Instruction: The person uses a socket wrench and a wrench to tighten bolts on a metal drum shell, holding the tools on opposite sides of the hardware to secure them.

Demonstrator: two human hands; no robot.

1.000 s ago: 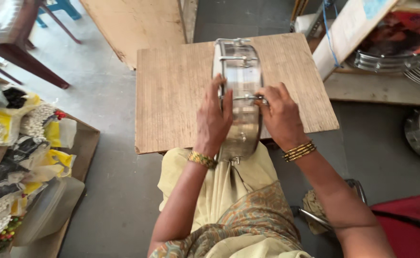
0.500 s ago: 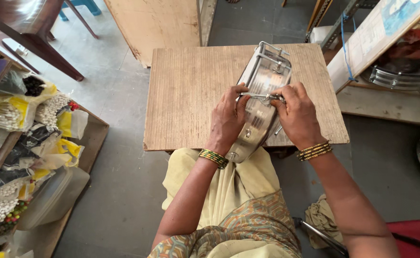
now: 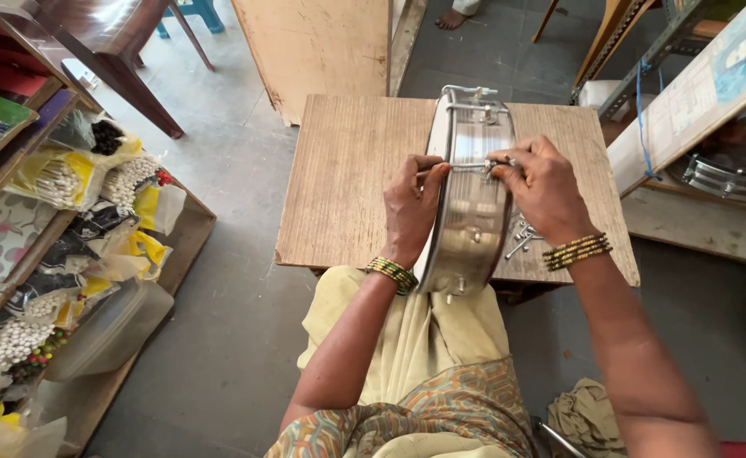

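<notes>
Currently a steel drum shell [image 3: 468,212] is held on edge on the wooden table [image 3: 347,178], leaning toward the lap. Left hand [image 3: 411,203] is pressed against the rim, fingers curled, thumb pinched on a tension rod [image 3: 466,166]. Right hand [image 3: 542,191] is closed on the rod's other end at a lug. Judged step: rod fitting. Loose screws [image 3: 521,239] lie beside the shell; a steady shell and aligned threads are needed next.

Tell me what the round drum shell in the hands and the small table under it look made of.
Round silver drum shell: likely polished metal, going by its mirror-like glare. Small brown square table: looks like wood or wood-grain laminate, matte, with visible streaked grain.
</notes>
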